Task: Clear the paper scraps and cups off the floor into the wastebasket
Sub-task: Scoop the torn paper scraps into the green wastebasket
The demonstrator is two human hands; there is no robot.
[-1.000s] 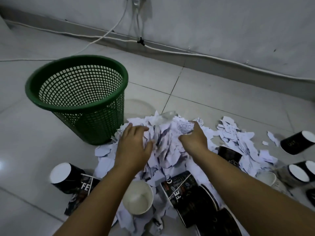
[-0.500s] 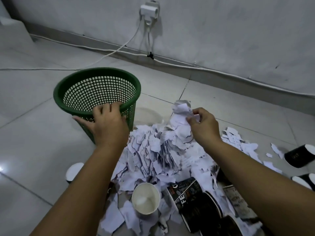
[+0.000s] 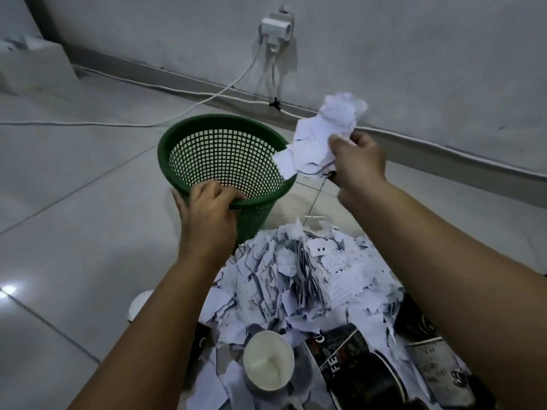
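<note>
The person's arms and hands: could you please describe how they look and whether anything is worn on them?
Both forearms are bare, with no sleeves in view. The left hand and right hand have no gloves, and I can see no rings, watch or bands on either.

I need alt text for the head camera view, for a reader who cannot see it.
A person's right hand holds a bunch of white paper scraps beside the rim of a tilted green mesh wastebasket, which the left hand grips at its near rim. Below lies a pile of torn paper with paper cups on a tiled floor.
</note>
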